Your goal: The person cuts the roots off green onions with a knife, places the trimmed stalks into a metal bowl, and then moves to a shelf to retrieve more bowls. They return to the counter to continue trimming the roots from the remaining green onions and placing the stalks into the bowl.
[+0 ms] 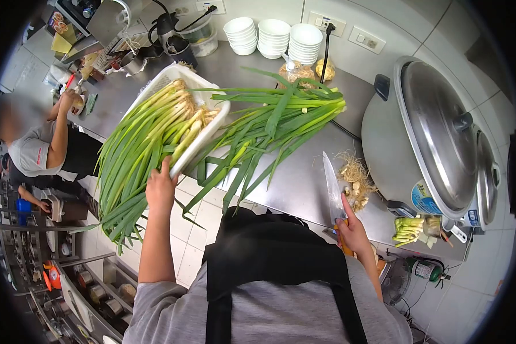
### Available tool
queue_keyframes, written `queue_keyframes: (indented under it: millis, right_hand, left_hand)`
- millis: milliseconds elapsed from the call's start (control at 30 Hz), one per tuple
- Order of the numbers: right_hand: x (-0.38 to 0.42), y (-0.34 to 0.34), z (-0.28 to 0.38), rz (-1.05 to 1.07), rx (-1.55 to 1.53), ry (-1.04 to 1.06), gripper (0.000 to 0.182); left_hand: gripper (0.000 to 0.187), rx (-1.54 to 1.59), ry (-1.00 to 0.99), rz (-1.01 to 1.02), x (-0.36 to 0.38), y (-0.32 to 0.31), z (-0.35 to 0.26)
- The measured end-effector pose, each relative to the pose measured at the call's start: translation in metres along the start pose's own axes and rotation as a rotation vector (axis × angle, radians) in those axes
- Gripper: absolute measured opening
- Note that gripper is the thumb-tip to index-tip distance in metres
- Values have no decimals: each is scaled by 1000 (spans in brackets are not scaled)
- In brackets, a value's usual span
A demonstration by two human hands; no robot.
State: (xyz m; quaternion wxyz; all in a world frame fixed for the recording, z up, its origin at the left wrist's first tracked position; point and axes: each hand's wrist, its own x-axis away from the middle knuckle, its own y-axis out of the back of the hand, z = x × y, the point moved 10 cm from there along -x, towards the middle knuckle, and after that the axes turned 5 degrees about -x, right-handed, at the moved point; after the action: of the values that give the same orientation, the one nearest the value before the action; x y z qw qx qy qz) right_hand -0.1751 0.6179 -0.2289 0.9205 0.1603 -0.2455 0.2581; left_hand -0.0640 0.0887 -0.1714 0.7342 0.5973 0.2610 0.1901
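- Your left hand, left of the frame's centre, curls against the basket onions; you can't tell whether it grips them or the basket edge.
- Those onions slant from roots at upper centre-left to leaves at lower left.
- The loose onions lie up and right of that hand, white ends pointing right, leaf tips nearer your left hand.
- Your right hand, lower right, grips the knife, blade pointing up the frame, beside the root trimmings.
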Motion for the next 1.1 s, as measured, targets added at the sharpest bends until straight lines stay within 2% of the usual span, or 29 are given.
queue_keyframes:
  millis: [267, 367, 500, 567, 600, 633, 667, 700, 767, 800, 867, 900, 967, 1000, 1100]
  right_hand:
    - [-6, 17, 4, -68, -66, -27, 73]
    - [-9, 9, 4, -39, -243, -70, 73]
    - [-29, 0, 11, -13, -336, -87, 73]
    - [-40, -3, 16, -46, -370, -117, 72]
    - [-46, -4, 15, -58, -393, -153, 71]
    - [-53, -6, 20, -38, -382, -147, 70]
    - [-62, -4, 22, -48, -378, -149, 70]
    - [-72, -5, 22, -47, -393, -145, 70]
    - [-89, -7, 23, -56, -412, -144, 70]
    - [-97, -7, 25, -54, -408, -137, 70]
    - [-105, -12, 30, -59, -398, -130, 70]
    - [-109, -15, 33, -53, -386, -127, 69]
    - [-117, -18, 37, -42, -376, -115, 70]
    - [-119, -18, 38, -44, -365, -118, 70]
    - [-122, -27, 50, -2, -257, -61, 74]
  left_hand:
    - [56, -4, 91, 87, -42, -23, 46]
    - [57, -46, 50, 60, -67, -26, 57]
    - [68, 26, -42, -10, -83, -13, 59]
    - [78, 100, -242, -434, -76, 45, 24]
    - [81, 276, -286, -508, -81, 63, 2]
    - [74, 436, -341, -559, -85, 90, -35]
    - [67, 581, -482, -574, -91, 115, -82]
    - [63, 728, -634, -528, -97, 141, -137]
    - [52, 777, -783, -415, -114, 163, -235]
    - [53, 836, -885, -352, -129, 148, -282]
    - [66, 731, -912, -153, -158, 101, -363]
    - [66, 739, -912, -155, -162, 74, -377]
    - [95, 625, -703, 76, -180, 6, -400]
    - [95, 636, -697, 77, -172, 11, -399]
    - [134, 450, -547, 321, -135, -20, -377]
